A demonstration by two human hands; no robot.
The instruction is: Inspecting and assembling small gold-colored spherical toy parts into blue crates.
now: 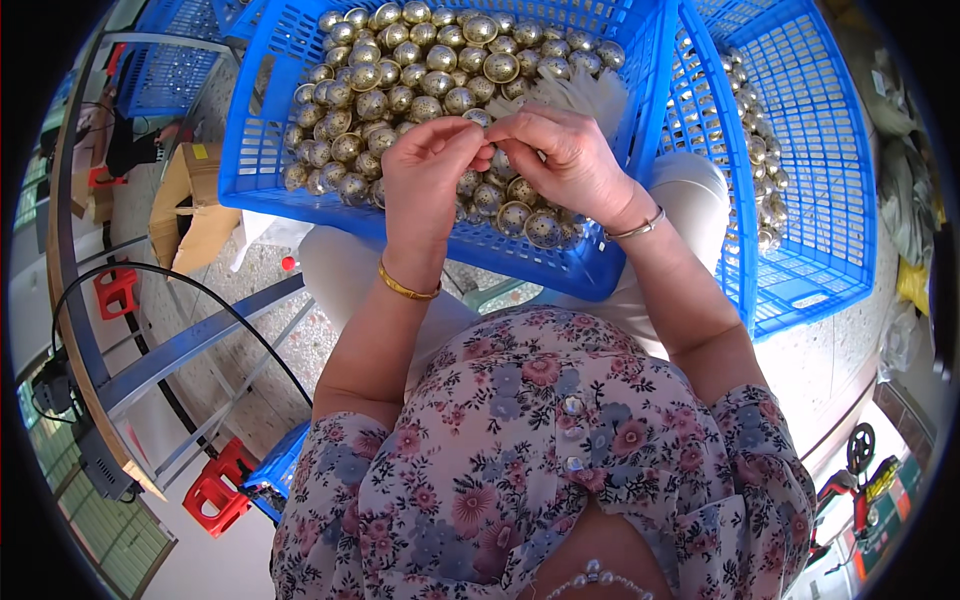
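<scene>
Head view: the person sat with a blue plastic crate (300, 175) resting on the lap, its floor heaped with round gold-coloured bells (400, 70). Both hands met over the near part of the heap. The left hand (428, 165) and the right hand (560, 155) were brought together, fingertips pinched on one small bell (492, 150) held between them just above the pile; whether anything was being fitted to it could not be told. A tuft of pale strips (585, 92) lay in the crate just behind the right hand.

As to progress, my judgement was that most of the work remained: the crate on the lap was well filled, and no sign marked which bells had been handled. A second blue crate (820, 150) stood tilted at the person's right, touching the first, with more bells (755, 150) gathered along its inner side.

Around: a metal table frame (190, 345) and black cable (150, 270) at the left, cardboard boxes (190, 200) beyond, red stools (215, 490) on the floor. Nothing stood between the hands and the heap
</scene>
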